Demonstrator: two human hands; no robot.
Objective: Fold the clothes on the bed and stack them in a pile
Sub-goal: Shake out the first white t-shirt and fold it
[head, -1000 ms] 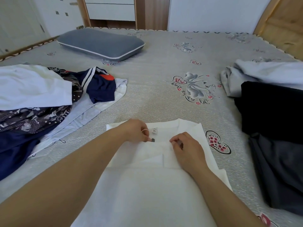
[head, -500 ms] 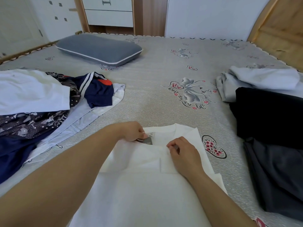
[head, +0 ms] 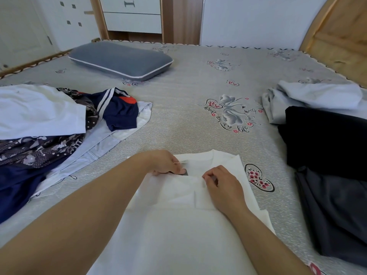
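Both pinching the white T-shirt at its neckline, left hand by the label, right hand on the folded edge, likely to square the fold; shirt flat on the bed, nearer than the grey pillow.

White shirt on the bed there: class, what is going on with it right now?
A person is folding the white shirt spread on the bed. Both hands grip its top fold near the collar: left hand, right hand. Unfolded clothes lie heaped at left, dark garments at right.
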